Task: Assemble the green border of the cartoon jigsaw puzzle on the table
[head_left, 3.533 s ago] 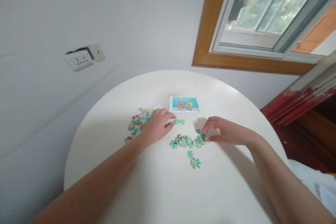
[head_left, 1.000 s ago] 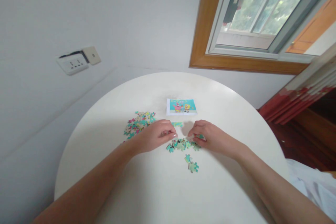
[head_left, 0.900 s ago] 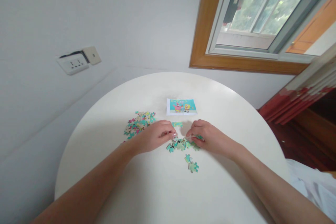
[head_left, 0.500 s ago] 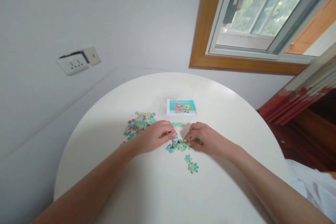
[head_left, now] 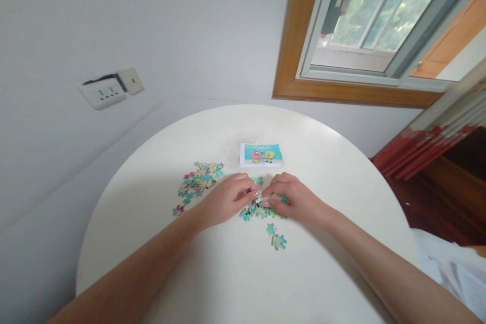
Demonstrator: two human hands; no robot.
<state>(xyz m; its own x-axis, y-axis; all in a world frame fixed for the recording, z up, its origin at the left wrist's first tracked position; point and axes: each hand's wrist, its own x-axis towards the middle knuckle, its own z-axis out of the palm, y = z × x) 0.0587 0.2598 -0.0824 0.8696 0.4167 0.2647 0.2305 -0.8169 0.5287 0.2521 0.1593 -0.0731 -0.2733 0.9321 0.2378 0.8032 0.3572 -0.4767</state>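
Note:
My left hand [head_left: 231,198] is closed in a pinch, thumb and forefinger on a small pale puzzle piece [head_left: 259,199]. From the other side my right hand [head_left: 294,197] pinches at the same spot, its fingertips almost meeting the left ones. Beneath the fingers lies a small heap of green and teal puzzle pieces [head_left: 261,212], partly covered by the hands. Just beyond them a joined teal strip of puzzle [head_left: 257,180] is partly hidden. Two loose pieces [head_left: 279,242] lie nearer to me, below the heap.
A larger pile of mixed puzzle pieces [head_left: 197,179] spreads left of my left hand. Behind the hands lies a picture card [head_left: 261,155] with cartoon figures. The round white table [head_left: 228,283] meets a wall with a socket [head_left: 104,93]; a wood-framed window is at right.
My right hand has shifted left, so its fingertips now come close to those of my left hand over the heap. The left hand has moved slightly right.

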